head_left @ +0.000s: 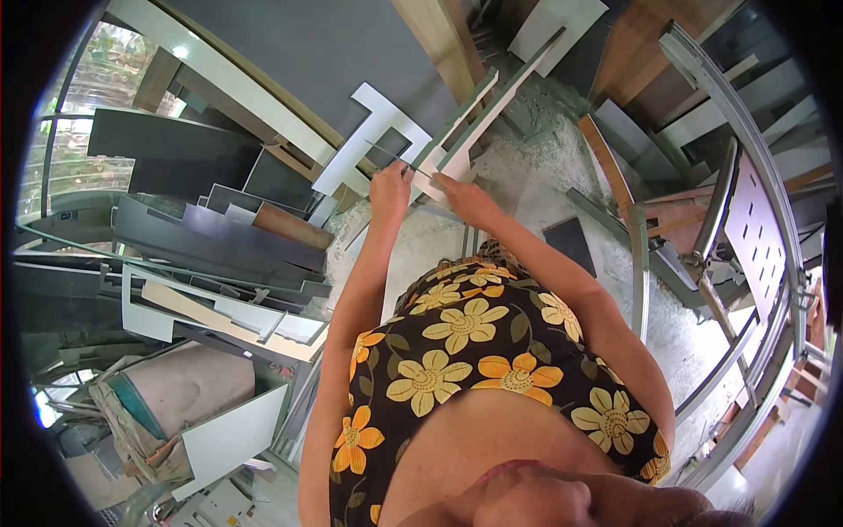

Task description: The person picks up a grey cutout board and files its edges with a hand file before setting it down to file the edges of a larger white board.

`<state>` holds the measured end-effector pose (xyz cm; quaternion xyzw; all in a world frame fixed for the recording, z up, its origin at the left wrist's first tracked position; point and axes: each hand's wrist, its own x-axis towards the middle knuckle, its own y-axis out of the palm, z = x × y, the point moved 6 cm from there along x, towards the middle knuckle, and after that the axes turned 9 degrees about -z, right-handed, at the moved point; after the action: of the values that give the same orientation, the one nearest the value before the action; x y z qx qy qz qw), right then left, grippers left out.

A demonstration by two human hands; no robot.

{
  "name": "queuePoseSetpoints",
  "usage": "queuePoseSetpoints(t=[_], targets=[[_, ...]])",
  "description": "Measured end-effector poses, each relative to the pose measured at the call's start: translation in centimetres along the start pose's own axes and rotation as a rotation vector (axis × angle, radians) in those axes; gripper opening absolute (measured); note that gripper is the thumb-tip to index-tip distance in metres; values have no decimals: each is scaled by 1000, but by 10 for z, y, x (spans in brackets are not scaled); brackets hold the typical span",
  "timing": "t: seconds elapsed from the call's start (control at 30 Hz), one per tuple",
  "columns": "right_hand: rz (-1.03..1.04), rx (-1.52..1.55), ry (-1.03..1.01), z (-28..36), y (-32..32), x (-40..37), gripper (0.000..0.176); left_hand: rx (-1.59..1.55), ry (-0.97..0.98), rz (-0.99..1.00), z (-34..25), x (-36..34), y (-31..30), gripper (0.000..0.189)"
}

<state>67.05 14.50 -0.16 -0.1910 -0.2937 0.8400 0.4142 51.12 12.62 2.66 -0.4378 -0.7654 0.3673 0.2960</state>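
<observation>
A thin, dark, straight strip (383,149) slants across a white board with rectangular cut-outs (351,151). Its exact kind is too small to make out. My left hand (390,188) is closed, its fingertips pinching the strip near the board's lower edge. Just to the right, my right hand (467,200) is also closed, with thumb and finger together at the strip's lower end. Close to the right fingertips, a long pale board with a dark edge (502,104) extends away to the upper right.
A large grey panel (307,53) lies ahead. Stacked dark boards (219,233) fill the left side, above a rolled beige sheet (198,386). On the right stand a metal frame (733,101) and a slotted white panel (757,233). A dark square piece (571,246) lies on the dusty floor.
</observation>
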Motion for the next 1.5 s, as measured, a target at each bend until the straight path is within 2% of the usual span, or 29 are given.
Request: queuePoseSetpoints(t=[0.13, 0.33, 0.43, 0.53, 0.63, 0.73, 0.8, 0.93, 1.03, 1.13, 1.3, 1.5], targets=[[14, -47, 10, 5, 12, 12, 42, 18, 26, -17, -2, 1, 2, 17], [13, 47, -13, -20, -21, -66, 41, -21, 71, -102, 3, 7, 0, 16], [-38, 27, -99, -14, -27, -49, 40, 14, 76, -87, 3, 7, 3, 17], [23, 54, -38, 0, -21, -20, 40, -10, 70, -101, 5, 6, 7, 17], [74, 9, 50, 9, -26, -24, 40, -8, 32, -85, 10, 7, 8, 18], [-7, 44, 2, -2, -26, -38, 41, -11, -24, -29, 15, 11, 12, 18], [4, 4, 11, -6, -22, -33, 39, -2, 3, -64, 14, 9, 12, 19], [-45, 62, -56, 4, -1, 1, 38, -4, 26, -101, 14, 7, 13, 20], [-3, 27, -6, 8, 7, 15, 38, -18, 22, -88, 14, 9, 12, 19], [63, -28, 8, 4, -3, -7, 40, -27, 31, -110, 15, 9, 10, 18], [-44, 59, -31, -21, -30, -58, 45, -31, -4, -136, 15, 9, 7, 18], [-6, 62, -22, -22, -33, -60, 45, -44, -20, -110, 11, 10, 5, 19]])
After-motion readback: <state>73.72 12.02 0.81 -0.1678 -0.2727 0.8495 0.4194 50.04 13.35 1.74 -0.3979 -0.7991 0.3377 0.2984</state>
